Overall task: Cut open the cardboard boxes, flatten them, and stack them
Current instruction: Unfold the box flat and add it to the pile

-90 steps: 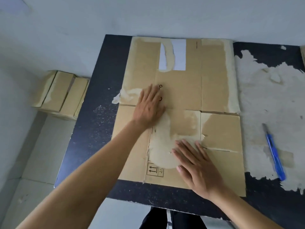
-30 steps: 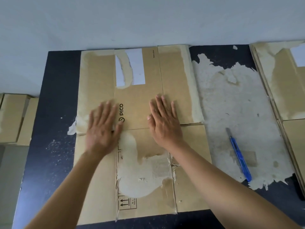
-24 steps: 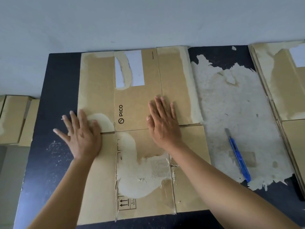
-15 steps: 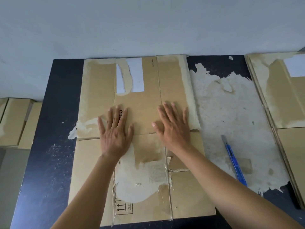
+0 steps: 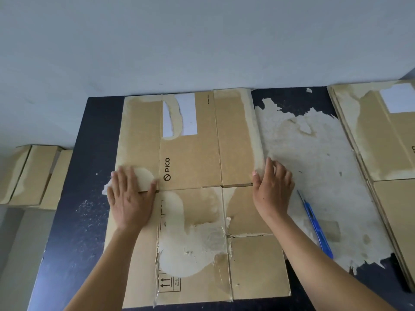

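Observation:
A flattened brown cardboard box (image 5: 190, 158) printed "PICO" lies spread on the dark table (image 5: 94, 140), its surface torn pale in patches. My left hand (image 5: 130, 198) presses flat on the box's left edge, over a torn flap end. My right hand (image 5: 272, 189) rests on the box's right edge, with the thumb on the cardboard and the fingers reaching past the edge onto the table. Neither hand holds anything. A blue utility knife (image 5: 316, 227) lies on the table just right of my right wrist.
More flattened cardboard (image 5: 381, 135) lies at the table's right end. Unflattened boxes (image 5: 33, 173) sit on the floor to the left. A pale torn patch (image 5: 314, 153) covers the table between the two cardboard sheets. A wall runs along the far edge.
Both hands have slid apart from the middle of the cardboard, the left to its left edge and the right to its right edge. The view has dropped slightly.

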